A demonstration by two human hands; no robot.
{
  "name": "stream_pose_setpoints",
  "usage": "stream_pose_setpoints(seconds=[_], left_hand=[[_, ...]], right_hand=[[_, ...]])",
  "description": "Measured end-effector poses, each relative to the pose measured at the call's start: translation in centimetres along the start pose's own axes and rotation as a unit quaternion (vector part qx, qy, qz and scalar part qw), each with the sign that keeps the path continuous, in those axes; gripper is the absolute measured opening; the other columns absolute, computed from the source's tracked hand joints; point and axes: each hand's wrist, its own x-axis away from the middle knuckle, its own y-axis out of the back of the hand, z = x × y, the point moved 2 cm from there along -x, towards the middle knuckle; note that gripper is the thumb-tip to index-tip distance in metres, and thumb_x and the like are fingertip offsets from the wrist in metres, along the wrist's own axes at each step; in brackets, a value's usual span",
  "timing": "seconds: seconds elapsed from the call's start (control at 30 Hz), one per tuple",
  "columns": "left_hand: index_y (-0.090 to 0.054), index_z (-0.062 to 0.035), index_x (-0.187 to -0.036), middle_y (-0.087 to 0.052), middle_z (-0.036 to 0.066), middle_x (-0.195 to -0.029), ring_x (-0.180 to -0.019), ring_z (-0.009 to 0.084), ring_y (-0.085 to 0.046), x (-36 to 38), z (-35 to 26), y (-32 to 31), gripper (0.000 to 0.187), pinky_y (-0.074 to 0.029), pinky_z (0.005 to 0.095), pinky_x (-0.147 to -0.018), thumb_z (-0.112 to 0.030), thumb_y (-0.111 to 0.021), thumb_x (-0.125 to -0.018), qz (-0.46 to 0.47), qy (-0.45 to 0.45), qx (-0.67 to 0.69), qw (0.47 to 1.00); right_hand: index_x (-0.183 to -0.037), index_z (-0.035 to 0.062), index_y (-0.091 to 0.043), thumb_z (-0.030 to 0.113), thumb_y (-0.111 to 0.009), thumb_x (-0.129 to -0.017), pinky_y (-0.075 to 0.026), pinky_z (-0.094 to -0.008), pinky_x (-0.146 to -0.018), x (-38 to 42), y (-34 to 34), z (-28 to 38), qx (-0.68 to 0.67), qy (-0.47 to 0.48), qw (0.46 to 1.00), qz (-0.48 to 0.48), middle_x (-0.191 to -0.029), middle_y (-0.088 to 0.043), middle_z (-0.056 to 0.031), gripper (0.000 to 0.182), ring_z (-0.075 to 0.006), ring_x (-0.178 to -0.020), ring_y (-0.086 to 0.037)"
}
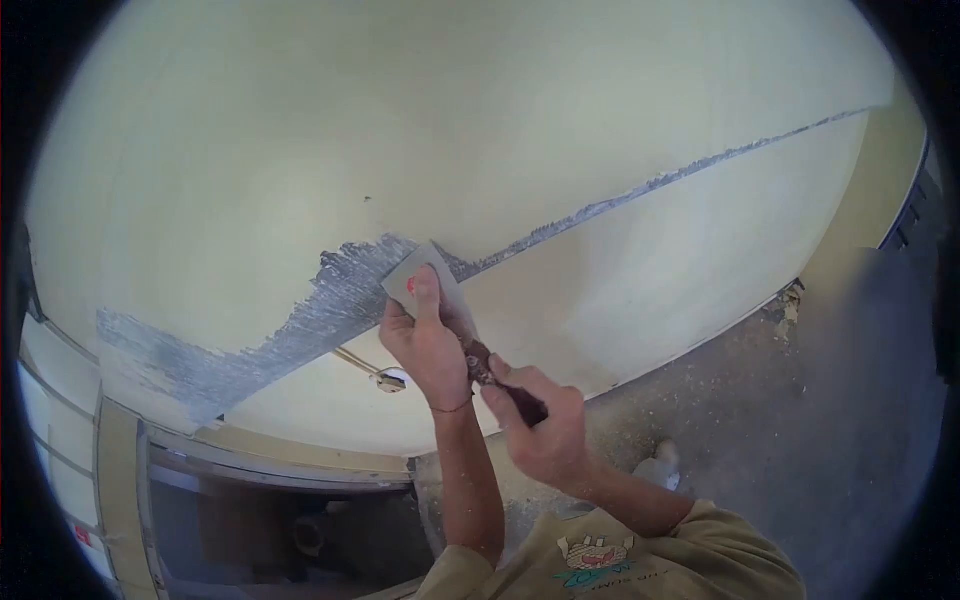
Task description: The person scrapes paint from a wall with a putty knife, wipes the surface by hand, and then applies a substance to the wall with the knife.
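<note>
A metal scraper blade (408, 270) lies flat against the pale yellow wall (400, 130), at the edge of a grey scraped band (300, 325). My left hand (428, 340) presses its fingers on the blade. My right hand (540, 425) is closed around the scraper's dark wooden handle (510, 390). A thin grey scraped line (660, 185) runs from the blade up to the right along the corner of the wall.
Grey floor (800, 420) with white dust and debris lies at the right. A small round fitting with a wire (390, 380) sits on the wall below the blade. A door or window frame (250, 470) is at the lower left.
</note>
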Motion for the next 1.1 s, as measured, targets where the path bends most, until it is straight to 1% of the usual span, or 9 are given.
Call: stream_pose_setpoints(seconds=[0.1, 0.17, 0.2, 0.5, 0.57, 0.6, 0.7, 1.07, 1.1], left_hand=[[-0.057, -0.0039, -0.082, -0.05, -0.006, -0.063, -0.048, 0.0008, -0.039, -0.2, 0.7, -0.2, 0.018, -0.026, 0.0194, -0.041, -0.018, -0.061, -0.093, -0.031, -0.033, -0.032, 0.998], [-0.058, -0.0036, -0.083, -0.05, -0.006, -0.065, -0.049, 0.0009, -0.038, -1.3, 0.9, -0.4, 0.017, -0.026, 0.019, -0.042, -0.017, -0.061, -0.093, -0.037, -0.142, -0.036, 0.989], [-0.058, -0.0025, -0.084, -0.051, -0.005, -0.069, -0.05, 0.0011, -0.039, -0.7, -0.4, -0.4, 0.016, -0.026, 0.0187, -0.042, -0.015, -0.061, -0.093, -0.003, -0.059, 0.007, 0.998], [-0.059, -0.0035, -0.081, -0.05, -0.007, -0.066, -0.048, 0.0006, -0.039, -0.3, -0.3, -0.6, 0.017, -0.026, 0.0184, -0.041, -0.016, -0.062, -0.092, -0.018, -0.03, 0.037, 0.999], [-0.059, -0.005, -0.079, -0.049, -0.007, -0.063, -0.047, 0.0001, -0.038, 0.4, 0.0, -0.8, 0.017, -0.025, 0.0185, -0.041, -0.015, -0.062, -0.092, -0.056, -0.058, 0.01, 0.997], [-0.059, -0.006, -0.079, -0.049, -0.007, -0.063, -0.049, -0.0001, -0.038, 0.6, 0.6, -0.1, 0.017, -0.025, 0.018, -0.043, -0.016, -0.062, -0.093, -0.03, 0.018, 0.007, 0.999], [-0.059, -0.0058, -0.079, -0.048, -0.007, -0.063, -0.05, 0.0001, -0.038, -0.8, -0.9, -0.7, 0.017, -0.026, 0.0179, -0.043, -0.017, -0.062, -0.092, -0.003, -0.05, 0.048, 0.998], [-0.059, -0.0052, -0.082, -0.051, -0.006, -0.062, -0.046, 0.0007, -0.038, -0.2, 0.5, 0.1, 0.016, -0.025, 0.0186, -0.04, -0.017, -0.063, -0.092, -0.036, -0.03, 0.021, 0.999], [-0.059, -0.0049, -0.082, -0.051, -0.006, -0.063, -0.046, 0.001, -0.038, -0.9, 1.4, 0.3, 0.016, -0.026, 0.0188, -0.04, -0.017, -0.063, -0.092, -0.049, -0.096, -0.016, 0.994]], right_hand=[[-0.108, -0.0045, -0.063, 0.001, -0.065, -0.087, -0.035, -0.0189, -0.049, 0.3, 0.1, -0.6, -0.04, -0.018, 0.999, 0.003, -0.067, -0.056, 0.0019, 0.021, -0.001, -0.059, -0.045], [-0.109, -0.0045, -0.063, 0.001, -0.065, -0.087, -0.035, -0.0192, -0.049, -0.1, -0.1, -0.4, -0.005, 0.013, 1.0, 0.0, -0.067, -0.056, 0.0022, 0.022, -0.0009, -0.058, -0.045], [-0.109, -0.0045, -0.063, 0.001, -0.065, -0.087, -0.035, -0.0192, -0.049, 0.0, -0.1, -0.4, -0.001, 0.01, 1.0, 0.001, -0.067, -0.056, 0.0022, 0.022, -0.0009, -0.058, -0.045], [-0.11, -0.0042, -0.062, 0.002, -0.064, -0.088, -0.037, -0.0194, -0.049, 0.1, -0.3, 0.3, 0.006, 0.013, 1.0, 0.025, -0.068, -0.058, 0.0, 0.023, -0.0013, -0.057, -0.046], [-0.11, -0.0042, -0.062, 0.002, -0.064, -0.089, -0.038, -0.0192, -0.05, 0.3, 0.3, -0.3, -0.046, -0.036, 0.998, 0.012, -0.07, -0.059, 0.0002, 0.022, -0.0016, -0.058, -0.047], [-0.11, -0.0042, -0.062, 0.002, -0.064, -0.089, -0.038, -0.0192, -0.05, -0.1, 0.1, -0.2, -0.048, -0.03, 0.998, 0.011, -0.07, -0.059, 0.0002, 0.022, -0.0016, -0.058, -0.047], [-0.11, -0.0042, -0.063, 0.001, -0.063, -0.089, -0.038, -0.0192, -0.05, -0.3, -0.1, -0.2, -0.007, -0.022, 1.0, 0.018, -0.071, -0.059, 0.0007, 0.021, -0.0017, -0.059, -0.048], [-0.107, -0.0028, -0.064, 0.0, -0.063, -0.089, -0.036, -0.0194, -0.049, 0.6, 0.3, 0.2, -0.013, -0.035, 0.999, 0.02, -0.067, -0.058, 0.0014, 0.019, -0.0016, -0.057, -0.047], [-0.108, -0.0027, -0.063, 0.0, -0.063, -0.088, -0.036, -0.0195, -0.049, 0.3, 0.4, 0.1, -0.028, -0.055, 0.998, 0.023, -0.067, -0.058, 0.0011, 0.02, -0.0018, -0.056, -0.047]])
